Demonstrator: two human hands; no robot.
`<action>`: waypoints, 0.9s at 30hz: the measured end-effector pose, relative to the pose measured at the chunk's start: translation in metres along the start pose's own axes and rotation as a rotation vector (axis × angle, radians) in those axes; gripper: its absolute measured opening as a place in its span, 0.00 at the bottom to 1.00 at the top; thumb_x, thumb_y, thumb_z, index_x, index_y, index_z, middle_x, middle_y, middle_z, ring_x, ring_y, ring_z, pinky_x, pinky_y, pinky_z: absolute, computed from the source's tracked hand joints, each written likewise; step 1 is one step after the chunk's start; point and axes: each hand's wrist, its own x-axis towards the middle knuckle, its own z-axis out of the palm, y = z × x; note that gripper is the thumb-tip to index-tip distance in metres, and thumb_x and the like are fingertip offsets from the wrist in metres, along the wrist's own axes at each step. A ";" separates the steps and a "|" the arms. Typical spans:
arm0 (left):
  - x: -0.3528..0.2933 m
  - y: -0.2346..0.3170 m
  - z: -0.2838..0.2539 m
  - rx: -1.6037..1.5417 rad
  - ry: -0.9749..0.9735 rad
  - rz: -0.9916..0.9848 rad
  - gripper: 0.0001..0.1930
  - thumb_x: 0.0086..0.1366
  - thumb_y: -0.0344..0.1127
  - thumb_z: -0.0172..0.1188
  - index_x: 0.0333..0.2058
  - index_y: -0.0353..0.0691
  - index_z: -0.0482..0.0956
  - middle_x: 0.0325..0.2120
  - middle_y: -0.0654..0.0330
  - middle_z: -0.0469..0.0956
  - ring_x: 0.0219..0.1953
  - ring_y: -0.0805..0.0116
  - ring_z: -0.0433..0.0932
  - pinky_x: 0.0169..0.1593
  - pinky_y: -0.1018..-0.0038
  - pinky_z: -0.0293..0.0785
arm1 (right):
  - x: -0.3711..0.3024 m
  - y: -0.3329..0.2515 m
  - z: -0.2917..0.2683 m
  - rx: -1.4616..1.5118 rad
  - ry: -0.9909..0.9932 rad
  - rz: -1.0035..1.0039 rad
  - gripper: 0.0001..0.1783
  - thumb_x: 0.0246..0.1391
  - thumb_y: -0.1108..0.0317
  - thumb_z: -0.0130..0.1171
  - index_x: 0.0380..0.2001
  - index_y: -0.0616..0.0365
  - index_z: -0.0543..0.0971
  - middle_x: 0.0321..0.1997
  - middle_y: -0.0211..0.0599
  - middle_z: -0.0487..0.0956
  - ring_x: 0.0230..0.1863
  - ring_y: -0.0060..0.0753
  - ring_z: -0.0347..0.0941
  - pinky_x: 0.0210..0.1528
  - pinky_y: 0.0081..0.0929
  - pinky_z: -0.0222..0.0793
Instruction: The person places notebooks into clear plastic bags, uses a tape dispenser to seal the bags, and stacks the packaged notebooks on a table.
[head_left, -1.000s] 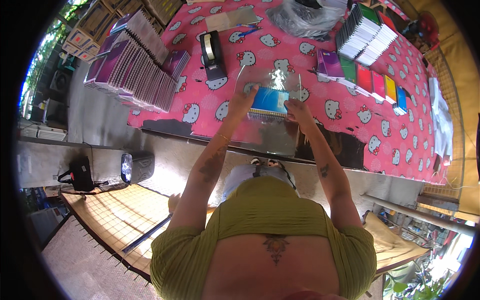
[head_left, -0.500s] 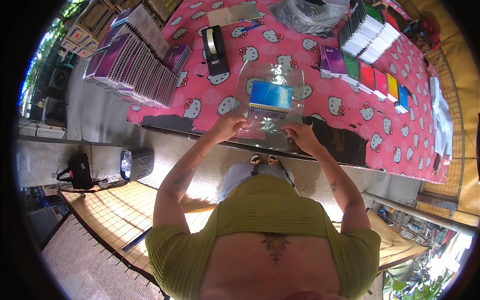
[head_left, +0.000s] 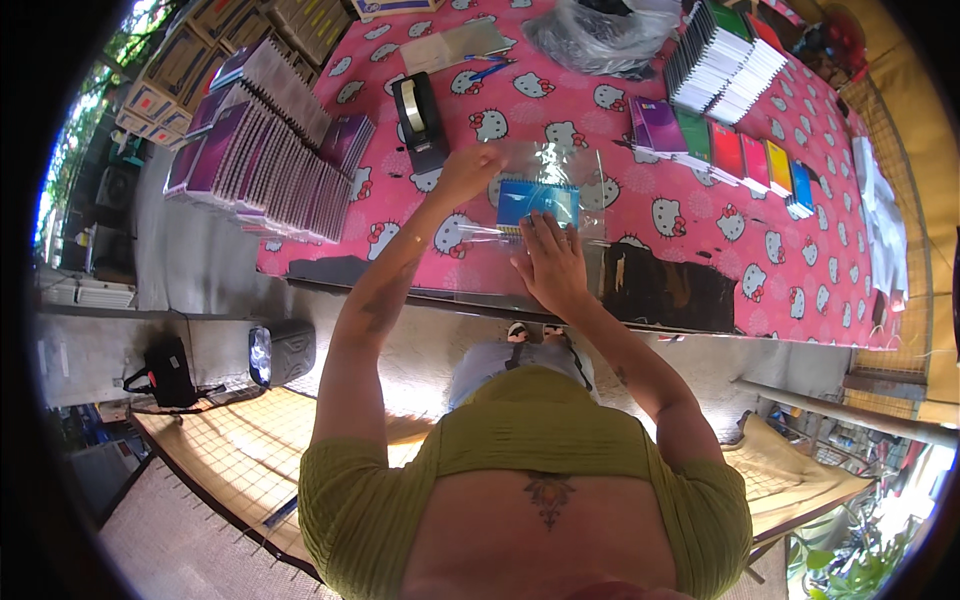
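A blue spiral notebook (head_left: 528,202), with more spiral-bound edges showing under its near side, lies on a clear plastic sheet (head_left: 590,168) near the front of the table. My right hand (head_left: 553,262) rests palm down on the notebook's near edge and the plastic, fingers stretched and slightly spread. Beyond the notebook's left side, my left hand (head_left: 474,172) is closed with curled fingers by the sheet's left edge. Whatever it may pinch is too small to make out. Close to that hand stands a black tape dispenser (head_left: 421,125) with a roll of tape.
Tall stacks of purple spiral notebooks (head_left: 245,155) stand at the left. On the right are a row of coloured notebooks (head_left: 728,152) and a taller white-edged stack (head_left: 722,75). Blue pens (head_left: 490,70) and a crumpled plastic bag (head_left: 600,35) lie farther back.
Both hands have left the sheet's near edge. My left hand has moved up toward the tape dispenser; my right hand has shifted left and flattened onto the notebook.
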 end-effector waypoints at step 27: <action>0.036 0.043 0.036 0.684 -0.113 0.505 0.06 0.56 0.34 0.63 0.32 0.44 0.76 0.30 0.59 0.79 0.39 0.55 0.79 0.43 0.57 0.71 | 0.005 0.002 0.005 -0.023 0.004 -0.025 0.30 0.52 0.60 0.62 0.59 0.50 0.71 0.65 0.37 0.68 0.67 0.42 0.62 0.67 0.54 0.55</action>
